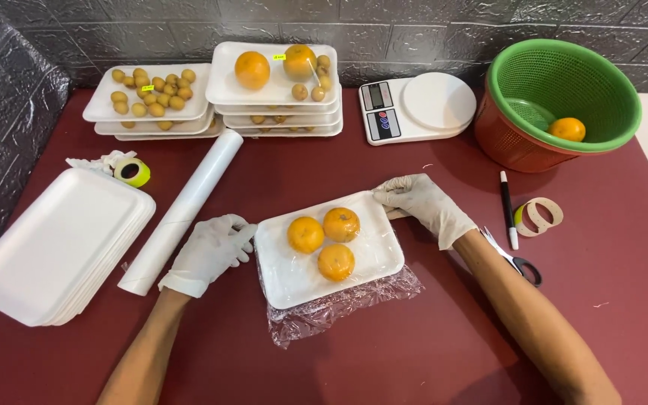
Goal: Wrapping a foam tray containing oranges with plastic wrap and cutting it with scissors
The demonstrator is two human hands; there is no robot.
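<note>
A white foam tray (294, 274) sits in the near middle of the dark red table (429, 337), holding three oranges (327, 238) under clear plastic wrap (339, 304) that spills out crumpled past the tray's near edge. The left hand (211, 251), in a white glove, rests with its fingers curled against the tray's left edge. The right hand (425, 204), gloved too, presses down on the tray's far right corner, fingers flat on the wrap there. Left of the left hand lies a roll of plastic wrap (185, 206), and further left a stack of empty trays (54, 247). At the far side stand filled trays of small fruit (151, 94) and of oranges (275, 71), then a white kitchen scale (418, 105). At the far right a green basket (564, 94) holds one orange. Right of the right arm lie a marker (508, 210), scissors (519, 262) and a tape ring (540, 214).
</note>
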